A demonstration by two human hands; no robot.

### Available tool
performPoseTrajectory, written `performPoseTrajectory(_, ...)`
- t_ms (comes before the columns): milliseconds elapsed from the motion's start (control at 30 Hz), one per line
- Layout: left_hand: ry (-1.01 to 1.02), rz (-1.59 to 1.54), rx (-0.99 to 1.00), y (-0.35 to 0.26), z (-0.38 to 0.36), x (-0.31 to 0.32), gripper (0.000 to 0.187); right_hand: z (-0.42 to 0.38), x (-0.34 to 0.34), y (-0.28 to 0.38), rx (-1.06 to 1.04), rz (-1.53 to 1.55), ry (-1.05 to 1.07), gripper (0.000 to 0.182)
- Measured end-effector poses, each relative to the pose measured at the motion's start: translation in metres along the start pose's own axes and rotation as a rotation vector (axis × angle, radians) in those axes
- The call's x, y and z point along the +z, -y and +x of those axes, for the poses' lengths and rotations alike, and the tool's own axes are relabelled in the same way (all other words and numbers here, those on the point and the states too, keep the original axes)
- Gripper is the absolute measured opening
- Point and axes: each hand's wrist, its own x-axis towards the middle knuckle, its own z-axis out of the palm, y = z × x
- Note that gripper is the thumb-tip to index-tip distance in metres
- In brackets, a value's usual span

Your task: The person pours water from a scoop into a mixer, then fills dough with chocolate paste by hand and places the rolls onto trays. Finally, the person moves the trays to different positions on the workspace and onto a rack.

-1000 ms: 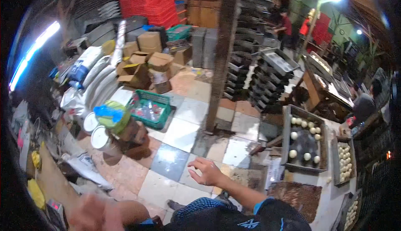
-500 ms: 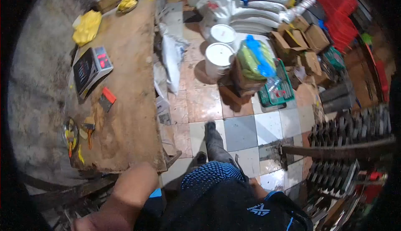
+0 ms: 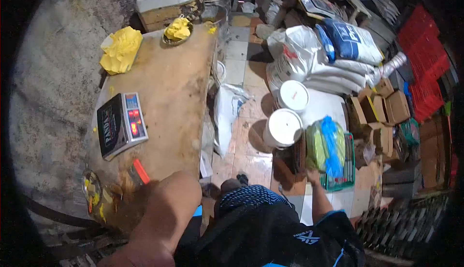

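Observation:
My right hand (image 3: pixel 313 176) reaches forward to the lower left edge of a yellow-green plastic bag (image 3: pixel 316 148) with a blue plastic bag (image 3: pixel 331 141) over it. The fingers are too small and blurred to show a grip. These bags lie beside and partly over a green plastic basket (image 3: pixel 351 163) on the floor. My left arm is bent above the near end of the wooden table (image 3: pixel 179 78), with its hand out of sight. Nearest that arm are a red-edged scraper (image 3: pixel 140 171) and a digital scale (image 3: pixel 121 124) with lit red digits.
Two white lidded buckets (image 3: pixel 285 127) stand left of the bags. Behind are stacked white sacks (image 3: pixel 338 76), cardboard boxes (image 3: pixel 382 107) and red crates (image 3: pixel 423 49). Crumpled yellow sheets (image 3: pixel 122 49) and a bowl with yellow material (image 3: pixel 177 29) lie on the table. Dark metal racks (image 3: pixel 401 223) stand right.
The view has moved forward, bringing the table, buckets and bags closer. My right hand has come out from beside my body to the bags. My left arm stays bent by the table.

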Motion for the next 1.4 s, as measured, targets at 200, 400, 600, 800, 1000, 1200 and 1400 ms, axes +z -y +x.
performPoseTrajectory(200, 0.06, -0.073, -0.055, 0.098, -0.022, -0.068, 0.042, 0.234, -0.111, 0.26, -0.276, 0.255, -0.142, 0.03)
performPoseTrajectory(400, -0.096, 0.001, 0.082, 0.268, -0.003, -0.112, 0.043, 0.388, -0.069, 0.336, -0.563, 0.34, -0.154, 0.024)
performPoseTrajectory(600, 0.02, -0.033, -0.003, 0.416, 0.027, -0.184, 0.036, 0.451, -0.044, 0.307, -0.166, 0.297, 0.246, 0.022)
performPoseTrajectory(800, 0.044, -0.014, 0.022, 0.584, 0.031, -0.221, 0.036, 0.531, -0.068, 0.291, 0.171, 0.716, 0.199, 0.022)
performPoseTrajectory(1000, 0.091, -0.027, 0.083, 0.741, 0.03, -0.254, 0.033, 0.689, -0.12, 0.333, 0.053, 0.599, 0.214, 0.024)
performPoseTrajectory(1200, 0.028, 0.156, 0.126, 0.859, 0.062, -0.282, 0.031, 0.886, -0.233, 0.524, -0.42, 0.455, 0.041, 0.02)
performPoseTrajectory(1400, 0.049, 0.508, 0.004, 0.914, 0.06, -0.33, 0.033, 1.01, -0.27, 0.787, -0.784, 0.491, 0.12, 0.02)
